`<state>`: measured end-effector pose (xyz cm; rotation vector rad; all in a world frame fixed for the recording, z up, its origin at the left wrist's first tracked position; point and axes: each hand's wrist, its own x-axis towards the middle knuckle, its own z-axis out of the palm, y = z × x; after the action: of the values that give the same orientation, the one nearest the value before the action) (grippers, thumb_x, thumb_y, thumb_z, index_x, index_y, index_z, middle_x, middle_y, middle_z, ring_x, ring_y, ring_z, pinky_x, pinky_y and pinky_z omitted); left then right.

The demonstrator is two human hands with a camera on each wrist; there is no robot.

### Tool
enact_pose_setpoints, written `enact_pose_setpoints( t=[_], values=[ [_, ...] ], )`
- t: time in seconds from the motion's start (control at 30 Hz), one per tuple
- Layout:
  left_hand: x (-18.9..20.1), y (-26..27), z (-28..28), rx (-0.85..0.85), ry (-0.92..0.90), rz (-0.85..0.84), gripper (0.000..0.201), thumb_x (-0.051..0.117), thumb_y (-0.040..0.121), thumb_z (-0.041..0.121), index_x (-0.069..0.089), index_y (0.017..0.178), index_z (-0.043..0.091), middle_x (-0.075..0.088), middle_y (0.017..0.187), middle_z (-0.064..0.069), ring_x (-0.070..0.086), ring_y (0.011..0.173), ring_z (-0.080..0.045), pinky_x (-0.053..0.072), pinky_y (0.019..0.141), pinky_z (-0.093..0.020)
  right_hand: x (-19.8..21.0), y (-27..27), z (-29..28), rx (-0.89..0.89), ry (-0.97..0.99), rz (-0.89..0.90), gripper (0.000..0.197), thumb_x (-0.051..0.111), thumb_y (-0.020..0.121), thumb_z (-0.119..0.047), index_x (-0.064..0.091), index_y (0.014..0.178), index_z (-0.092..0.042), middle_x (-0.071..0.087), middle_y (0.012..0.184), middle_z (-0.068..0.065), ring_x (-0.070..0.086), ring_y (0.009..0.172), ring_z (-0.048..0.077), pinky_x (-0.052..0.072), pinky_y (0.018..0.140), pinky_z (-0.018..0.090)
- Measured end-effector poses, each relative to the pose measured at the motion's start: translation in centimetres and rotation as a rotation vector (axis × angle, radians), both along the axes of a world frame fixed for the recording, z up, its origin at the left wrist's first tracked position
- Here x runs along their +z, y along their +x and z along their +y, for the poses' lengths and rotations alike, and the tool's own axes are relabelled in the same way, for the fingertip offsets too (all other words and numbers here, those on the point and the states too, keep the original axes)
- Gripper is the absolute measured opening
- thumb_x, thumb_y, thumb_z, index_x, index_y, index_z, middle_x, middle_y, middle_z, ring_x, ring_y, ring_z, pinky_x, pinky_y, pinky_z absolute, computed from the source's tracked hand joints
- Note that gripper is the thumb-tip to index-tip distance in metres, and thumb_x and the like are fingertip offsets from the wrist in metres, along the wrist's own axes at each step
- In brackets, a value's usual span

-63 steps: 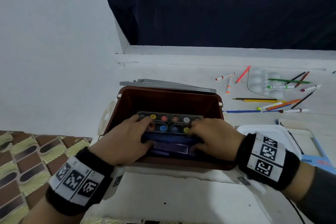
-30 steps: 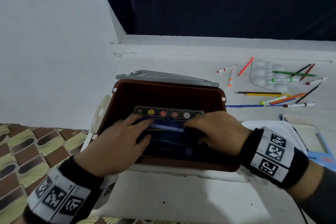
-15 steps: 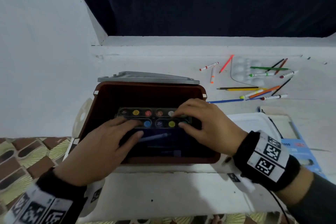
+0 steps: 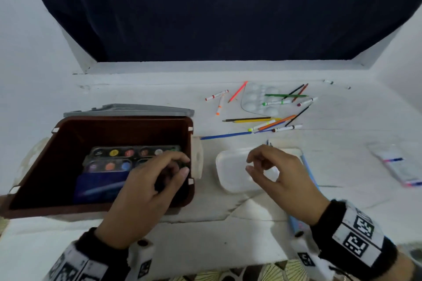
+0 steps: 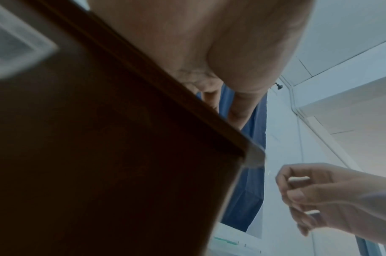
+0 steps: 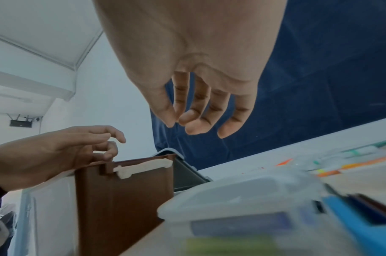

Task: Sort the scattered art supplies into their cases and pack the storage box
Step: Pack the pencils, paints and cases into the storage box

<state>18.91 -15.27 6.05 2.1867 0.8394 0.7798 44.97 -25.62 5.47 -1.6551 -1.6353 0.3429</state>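
No readable text; only square coded markers on wristbands [image 4: 356,234].

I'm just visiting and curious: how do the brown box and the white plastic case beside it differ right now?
The brown storage box is dark, deep and open, with a watercolour paint set inside; the white plastic case is pale, shallower and smaller, its contents unclear. The left hand hangs over the box's right edge; the right hand hovers above the case. Both stand on the white surface.

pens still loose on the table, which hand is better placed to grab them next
Right. The right hand hangs empty above the white case, nearer the pens; the left hand is over the brown box.
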Motion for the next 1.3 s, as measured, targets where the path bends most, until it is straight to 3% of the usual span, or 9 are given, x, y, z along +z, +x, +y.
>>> enact_pose_setpoints(
  t=[0.17,0.37,0.53,0.7,0.8,0.9,1.07,1.13,1.3],
  values=[
    [-0.4,4.7,-2.2,0.052,0.052,-0.011,0.016,0.056,0.095,0.047,0.063,0.104,0.035,0.061,0.081,0.005,0.057,0.072,-0.019,0.046,0.064,-0.027,-1.5,6.5,-3.4,0.041,-0.099,-0.029,0.013,0.069,0.091,-0.016,0.062,0.094,-0.027,0.06,0.075,-0.007,0.059,0.072,0.012,0.046,0.067,0.019],
    [-1.2,9.2,-5.1,0.189,0.048,-0.086,0.015,0.067,0.093,0.017,0.068,0.099,0.031,0.065,0.093,0.01,0.06,0.086,-0.015,0.047,0.072,-0.025,-3.5,12.4,-5.1,0.073,-0.167,-0.086,0.01,0.066,0.091,-0.018,0.061,0.093,-0.026,0.06,0.074,-0.011,0.06,0.072,0.009,0.046,0.065,0.018],
    [-2.5,13.3,-7.4,0.132,-0.039,-0.073,0.011,0.063,0.094,0.033,0.067,0.105,0.032,0.065,0.091,0.007,0.063,0.09,-0.016,0.05,0.077,-0.029,-4.1,15.9,-6.6,0.073,-0.246,-0.057,0.008,0.066,0.091,-0.024,0.06,0.095,-0.028,0.061,0.078,-0.011,0.061,0.073,0.008,0.048,0.065,0.019],
    [-4.8,16.7,-7.3,0.095,0.038,0.112,0.027,0.053,0.091,0.051,0.06,0.116,0.043,0.06,0.117,0.026,0.054,0.118,-0.001,0.044,0.098,-0.026,-5.3,18.7,-6.7,0.022,-0.284,-0.092,0.012,0.065,0.092,-0.029,0.059,0.102,-0.03,0.062,0.088,-0.012,0.059,0.085,0.006,0.042,0.069,0.012],
    [-6.1,18.0,-6.0,0.226,0.023,0.326,0.038,0.046,0.092,0.059,0.05,0.129,0.049,0.043,0.14,0.026,0.033,0.139,-0.005,0.031,0.111,-0.043,-5.9,19.3,-5.9,0.042,-0.341,-0.103,0.024,0.061,0.093,-0.039,0.06,0.115,-0.028,0.062,0.102,-0.013,0.057,0.093,0.003,0.04,0.074,0.009],
    [-6.6,18.0,-4.5,0.363,-0.045,0.484,0.046,0.052,0.095,0.051,0.04,0.139,0.047,0.027,0.156,0.009,0.014,0.15,-0.015,0.023,0.116,-0.051,-5.9,18.7,-4.0,0.07,-0.367,-0.096,0.035,0.055,0.096,-0.045,0.06,0.122,-0.023,0.062,0.107,-0.011,0.059,0.094,0.006,0.047,0.083,0.02],
    [-7.6,16.2,-3.2,0.32,-0.163,0.343,0.055,0.056,0.091,0.054,0.041,0.142,0.041,0.031,0.155,0.004,0.025,0.147,-0.015,0.03,0.118,-0.039,-5.2,15.9,-0.5,0.123,-0.418,-0.046,0.039,0.047,0.098,-0.052,0.063,0.109,-0.017,0.063,0.096,-0.003,0.058,0.082,0.013,0.051,0.08,0.036],
    [-7.3,15.9,-3.3,0.291,-0.174,0.276,0.051,0.056,0.091,0.052,0.043,0.14,0.041,0.034,0.151,0.008,0.029,0.144,-0.01,0.031,0.116,-0.033,-5.3,14.8,0.7,0.145,-0.443,-0.025,0.045,0.047,0.096,-0.057,0.059,0.111,-0.016,0.061,0.095,-0.003,0.056,0.083,0.014,0.051,0.082,0.037],
    [-7.3,14.2,-3.7,0.287,-0.292,0.118,0.047,0.052,0.091,0.056,0.047,0.136,0.041,0.042,0.145,0.018,0.036,0.138,0.0,0.032,0.117,-0.032,-4.9,12.1,2.8,0.238,-0.467,-0.272,0.094,0.051,0.081,-0.076,0.015,0.154,-0.03,0.031,0.144,-0.003,0.033,0.131,0.02,0.036,0.109,0.041]
  ],
)
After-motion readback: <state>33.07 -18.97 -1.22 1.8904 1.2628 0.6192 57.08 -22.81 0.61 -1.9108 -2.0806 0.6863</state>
